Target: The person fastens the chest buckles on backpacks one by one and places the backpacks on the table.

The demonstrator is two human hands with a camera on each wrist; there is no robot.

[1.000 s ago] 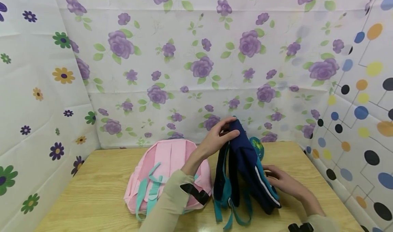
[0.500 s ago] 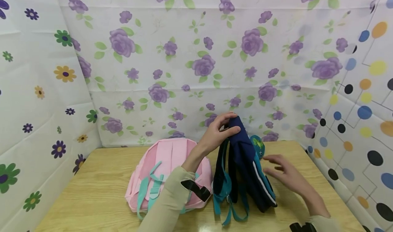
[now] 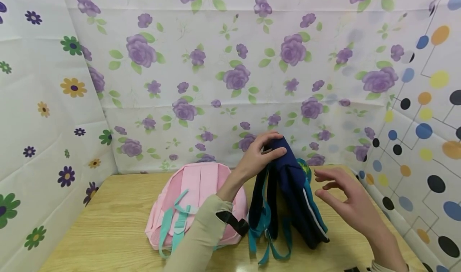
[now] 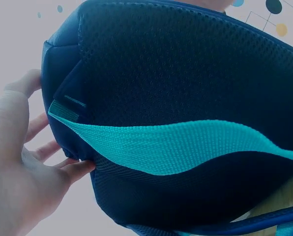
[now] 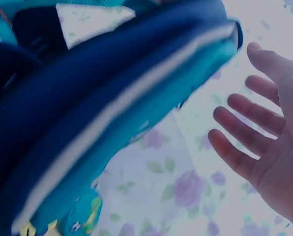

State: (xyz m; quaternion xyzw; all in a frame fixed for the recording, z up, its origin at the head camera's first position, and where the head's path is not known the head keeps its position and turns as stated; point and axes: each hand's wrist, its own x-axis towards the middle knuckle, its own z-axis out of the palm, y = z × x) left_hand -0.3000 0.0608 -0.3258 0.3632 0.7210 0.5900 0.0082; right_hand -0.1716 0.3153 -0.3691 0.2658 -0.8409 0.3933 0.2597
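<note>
While our left grip [image 3: 255, 159] still pinches the top of the navy backpack [image 3: 291, 180], tilted just below it, we've pulled our right grip [image 3: 353, 200] away from the bag's front, fingers loosely apart.

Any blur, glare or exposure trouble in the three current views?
Head: mostly crisp and evenly lit, with a small bright glare on the table at the bottom edge; left wrist: washed out on the left, the navy backpack dark, its teal strap readable; right wrist: hazy, navy backpack blurred, right hand clearer.
</note>
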